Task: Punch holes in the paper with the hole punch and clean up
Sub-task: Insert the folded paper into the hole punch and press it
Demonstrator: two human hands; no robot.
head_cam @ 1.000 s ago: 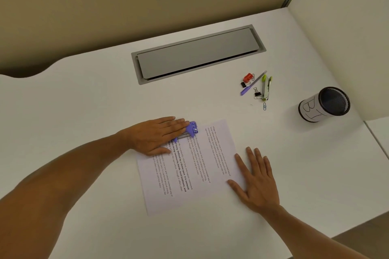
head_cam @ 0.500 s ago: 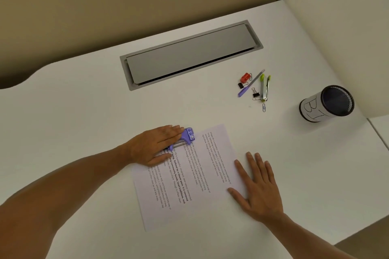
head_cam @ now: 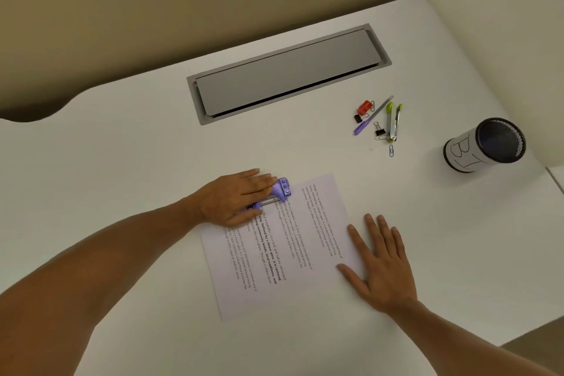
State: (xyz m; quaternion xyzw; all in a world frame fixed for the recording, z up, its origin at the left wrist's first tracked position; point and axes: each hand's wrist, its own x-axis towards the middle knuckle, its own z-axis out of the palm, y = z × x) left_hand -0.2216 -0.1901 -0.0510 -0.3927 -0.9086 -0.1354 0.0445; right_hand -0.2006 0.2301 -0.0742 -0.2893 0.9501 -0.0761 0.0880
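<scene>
the hole punch point(head_cam: 282, 191) is purple with silver metal rods. the paper point(head_cam: 283, 253) is white with lines of black print, some bold. the table point(head_cam: 122, 146) is white, its inset cable flap point(head_cam: 287, 70) grey. the pen point(head_cam: 370, 117) is purple and grey, the stapler point(head_cam: 393, 122) lime green and silver, one binder clip point(head_cam: 365, 107) red. the mesh pen cup point(head_cam: 485, 143) is black, wrapped in white paper with black lettering.

A white counter point(head_cam: 152, 146) is seen, with a grey hatch point(head_cam: 287, 73) set flush at its far middle. A printed sheet point(head_cam: 283, 247) is laid near the middle, a purple punch point(head_cam: 277, 192) set on its far left edge. To the far right a pen point(head_cam: 370, 117), stapler point(head_cam: 393, 122), clips point(head_cam: 379, 131) and a red item point(head_cam: 364, 107) are clustered; a black mesh cup point(head_cam: 482, 146) is stood further right.
</scene>
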